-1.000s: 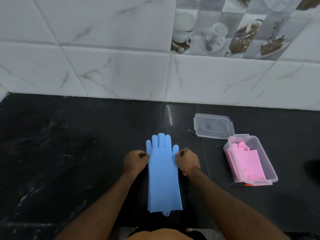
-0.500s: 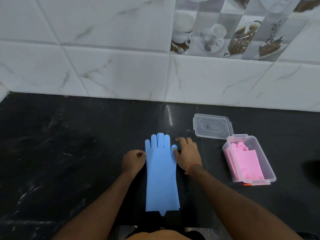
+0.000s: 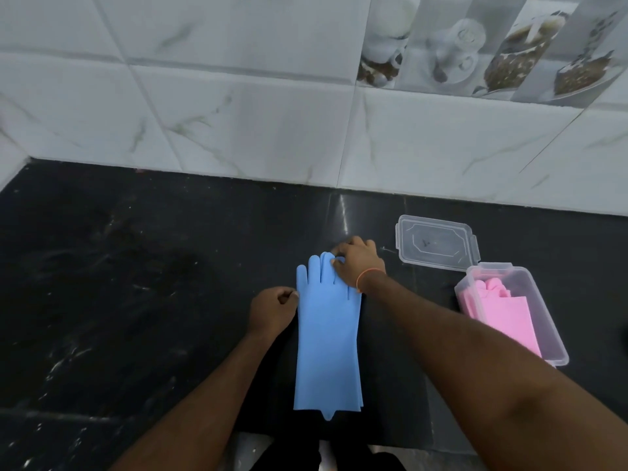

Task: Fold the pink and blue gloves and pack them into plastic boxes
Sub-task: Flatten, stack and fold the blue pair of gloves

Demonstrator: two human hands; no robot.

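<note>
The blue gloves [image 3: 327,338] lie flat and stacked on the black counter, fingers pointing toward the wall. My right hand [image 3: 358,261] rests over the fingertips and pinches them. Curled into a loose fist, my left hand [image 3: 273,311] touches the gloves' left edge near the thumb. At the right, folded pink gloves [image 3: 499,311] sit inside an open clear plastic box [image 3: 552,338].
The box's clear lid [image 3: 438,244] lies flat on the counter just behind the box. A white tiled wall [image 3: 272,113] rises behind the black counter [image 3: 119,283]. The counter's front edge runs below the gloves' cuffs.
My right hand has moved from the gloves' right edge up onto the fingertips. My left hand has stayed at the left edge. The view has shifted slightly.
</note>
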